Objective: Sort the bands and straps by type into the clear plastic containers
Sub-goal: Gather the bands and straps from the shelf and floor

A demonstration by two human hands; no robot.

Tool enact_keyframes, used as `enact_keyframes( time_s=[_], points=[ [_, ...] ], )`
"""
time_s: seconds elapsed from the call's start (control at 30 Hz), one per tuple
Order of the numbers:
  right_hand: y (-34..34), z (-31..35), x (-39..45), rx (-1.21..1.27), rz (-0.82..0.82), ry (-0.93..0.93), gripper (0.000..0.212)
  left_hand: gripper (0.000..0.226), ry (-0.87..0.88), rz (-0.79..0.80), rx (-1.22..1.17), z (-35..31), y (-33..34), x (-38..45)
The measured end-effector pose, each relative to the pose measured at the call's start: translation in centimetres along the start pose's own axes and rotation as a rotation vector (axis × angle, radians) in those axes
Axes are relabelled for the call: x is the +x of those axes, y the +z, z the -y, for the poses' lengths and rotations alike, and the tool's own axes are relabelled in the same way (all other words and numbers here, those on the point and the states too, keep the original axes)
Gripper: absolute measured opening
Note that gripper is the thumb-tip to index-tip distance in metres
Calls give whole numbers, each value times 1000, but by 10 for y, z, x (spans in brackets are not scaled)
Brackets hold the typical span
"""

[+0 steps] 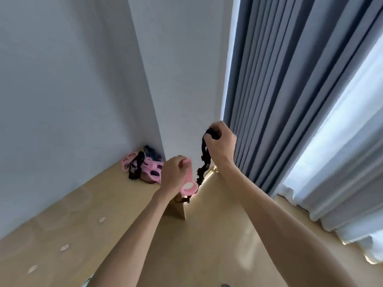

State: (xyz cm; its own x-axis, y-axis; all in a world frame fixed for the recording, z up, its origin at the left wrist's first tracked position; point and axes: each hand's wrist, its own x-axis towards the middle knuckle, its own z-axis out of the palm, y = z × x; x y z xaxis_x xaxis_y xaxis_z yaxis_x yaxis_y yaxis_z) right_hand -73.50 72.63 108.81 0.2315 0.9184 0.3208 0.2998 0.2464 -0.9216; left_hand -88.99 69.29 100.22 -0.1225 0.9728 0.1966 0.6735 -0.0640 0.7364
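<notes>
Above the wooden surface (128, 214), between the two raised hands, hang the two pieces being separated. A pink strap (187, 181) with a rounded loop at its lower end dangles from the left hand (173, 176), whose fingertips pinch its upper end while the other fingers curl in beside it. Just to the right, and touching the pink loop near its lower edge, a black strap (203, 162) with a bumpy, crinkled outline trails down from the right hand (220, 143). That hand is held higher, fist closed round a bunched top of the black strap. The lowest part of the black strap ends in a small dark clip or tangle under the pink loop; its exact form is too blurred to tell.

Farther back, in the corner where the two pale walls (72, 90) meet, lies a heap of bands (143, 166): pink looped pieces mixed with black ones and something dark blue behind, all piled together on the wood. Three small pale tabs (64, 247) lie spaced along the left part of the surface. To the right, grey curtains (290, 90) hang in folds down to the surface, with a lighter sheer curtain (352, 152) beyond them, brightly lit.
</notes>
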Motion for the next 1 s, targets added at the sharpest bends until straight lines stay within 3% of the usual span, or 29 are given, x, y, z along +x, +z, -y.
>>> enact_keyframes(
  time_s=[0.2, 0.37, 0.53, 0.83, 1.0],
  points=[
    [117, 27, 65, 83, 104, -153, 21, 14, -44, -208, 3, 44, -43, 81],
    [203, 18, 110, 75, 313, -161, 21, 11, -144, -291, 46, 85, -66, 135],
    [279, -8, 133, 12, 566, -118, 24, 11, -281, -319, 77, 132, -82, 179],
    [398, -55, 152, -147, 736, -11, 20, 11, -472, -296, 71, 230, -92, 229],
    [457, -100, 150, -267, 795, 113, 17, 34, -495, -247, 59, 289, -93, 263]
  ],
)
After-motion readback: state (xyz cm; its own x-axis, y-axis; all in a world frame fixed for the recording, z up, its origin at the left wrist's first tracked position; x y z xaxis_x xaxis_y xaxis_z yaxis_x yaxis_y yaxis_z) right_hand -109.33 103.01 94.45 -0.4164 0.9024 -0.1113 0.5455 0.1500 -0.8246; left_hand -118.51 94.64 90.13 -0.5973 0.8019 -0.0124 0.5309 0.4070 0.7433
